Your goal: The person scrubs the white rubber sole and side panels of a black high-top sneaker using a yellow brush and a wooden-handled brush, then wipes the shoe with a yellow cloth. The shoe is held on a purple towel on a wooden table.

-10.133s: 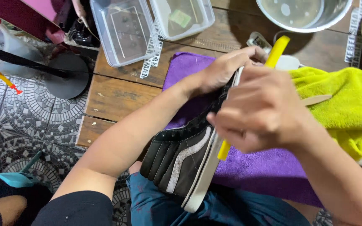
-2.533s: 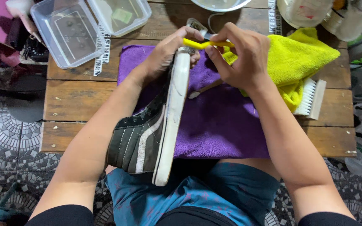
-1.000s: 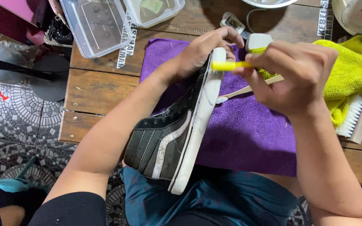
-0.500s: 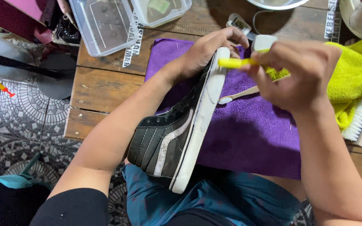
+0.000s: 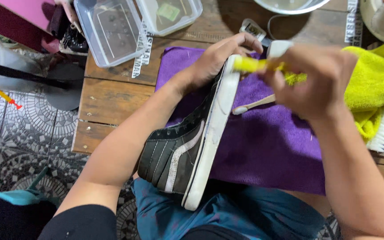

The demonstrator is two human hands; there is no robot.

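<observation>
brush (image 5: 255, 65) in right hand (image 5: 316, 80) now nearer toe of shoe (image 5: 187, 151)

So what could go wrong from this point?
1. The left hand grips only the toe of the shoe, whose heel hangs off the table over the lap; hard strokes could twist it loose.
2. The yellow brush in the right hand may flick dirt onto the purple towel.

A home shoe-cleaning spot: a slatted wooden table (image 5: 112, 102) over patterned floor tiles (image 5: 18, 146), with cloths, brushes and plastic tubs (image 5: 112, 29) spread across the frame's top.
</observation>
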